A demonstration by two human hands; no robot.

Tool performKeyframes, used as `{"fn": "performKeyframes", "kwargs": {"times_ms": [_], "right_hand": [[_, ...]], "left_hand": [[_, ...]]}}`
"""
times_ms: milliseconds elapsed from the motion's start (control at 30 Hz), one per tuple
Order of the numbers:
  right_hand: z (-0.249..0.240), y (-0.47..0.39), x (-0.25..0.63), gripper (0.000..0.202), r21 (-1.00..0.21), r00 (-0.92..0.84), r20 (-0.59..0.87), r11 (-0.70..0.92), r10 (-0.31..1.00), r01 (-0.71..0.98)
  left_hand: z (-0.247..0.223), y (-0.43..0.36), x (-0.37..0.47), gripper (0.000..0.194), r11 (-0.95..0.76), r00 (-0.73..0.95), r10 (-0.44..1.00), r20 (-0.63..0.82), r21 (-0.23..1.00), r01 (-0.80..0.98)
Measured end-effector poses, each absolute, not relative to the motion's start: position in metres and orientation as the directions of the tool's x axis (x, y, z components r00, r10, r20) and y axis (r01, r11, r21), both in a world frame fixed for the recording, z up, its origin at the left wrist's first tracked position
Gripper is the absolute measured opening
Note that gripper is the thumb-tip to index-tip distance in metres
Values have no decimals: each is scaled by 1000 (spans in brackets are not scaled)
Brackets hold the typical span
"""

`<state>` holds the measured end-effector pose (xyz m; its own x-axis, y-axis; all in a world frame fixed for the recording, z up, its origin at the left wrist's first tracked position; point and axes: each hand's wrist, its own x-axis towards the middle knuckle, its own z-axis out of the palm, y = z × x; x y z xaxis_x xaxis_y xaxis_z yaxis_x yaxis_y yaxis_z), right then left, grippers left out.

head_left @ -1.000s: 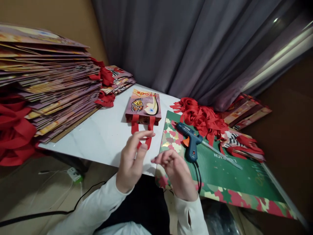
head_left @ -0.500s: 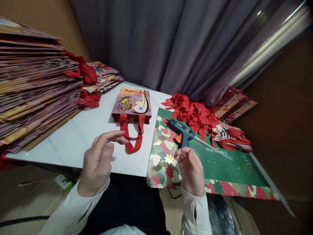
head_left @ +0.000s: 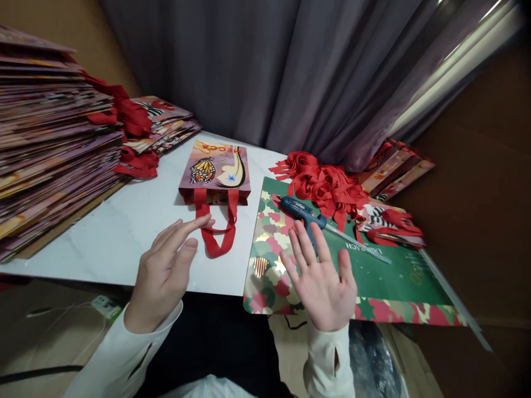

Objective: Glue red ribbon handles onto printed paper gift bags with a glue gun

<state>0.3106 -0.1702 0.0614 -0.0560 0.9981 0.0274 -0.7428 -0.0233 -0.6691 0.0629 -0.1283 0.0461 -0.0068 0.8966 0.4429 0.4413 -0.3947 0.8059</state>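
My left hand (head_left: 161,271) is raised near the front edge of the white table, fingers extended and holding nothing, its fingertips by the red ribbon handles (head_left: 218,243) of a small paper bag. That bag (head_left: 218,168) lies flat, showing a butterfly and red lettering. My right hand (head_left: 326,287) has its palm turned up and fingers spread, with nothing in it. Behind those fingers a dark blue glue gun (head_left: 299,208) with a clear glue stick lies on a green patterned board (head_left: 373,287). Part of the glue gun's handle is hidden by the fingers.
A tall stack of flat bags (head_left: 53,143) stands at the left, with a smaller pile (head_left: 174,130) behind. Red ribbons (head_left: 323,185) are heaped at the board's back edge. Folded bags (head_left: 388,224) lie to their right. A grey curtain (head_left: 207,66) hangs behind the table (head_left: 116,237).
My right hand has opened, its fingers spreading from a loose curl and rising over the glue gun's handle. My left hand stays nearly in place. The view has shifted slightly.
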Motion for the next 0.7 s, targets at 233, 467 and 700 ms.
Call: {"fn": "performKeyframes", "kwargs": {"times_ms": [233,467,700], "right_hand": [[65,-168,302,65,-648,-61,35,-24,998,-762],[69,-171,292,71,-666,27,31,41,999,-745],[61,-182,294,75,-782,80,194,204,978,-589]], "left_hand": [[45,-136,99,34,-499,107,858,503,763,411],[43,-160,162,18,-634,223,766,603,647,424],[43,-156,178,5,-505,243,860,449,820,269]]}}
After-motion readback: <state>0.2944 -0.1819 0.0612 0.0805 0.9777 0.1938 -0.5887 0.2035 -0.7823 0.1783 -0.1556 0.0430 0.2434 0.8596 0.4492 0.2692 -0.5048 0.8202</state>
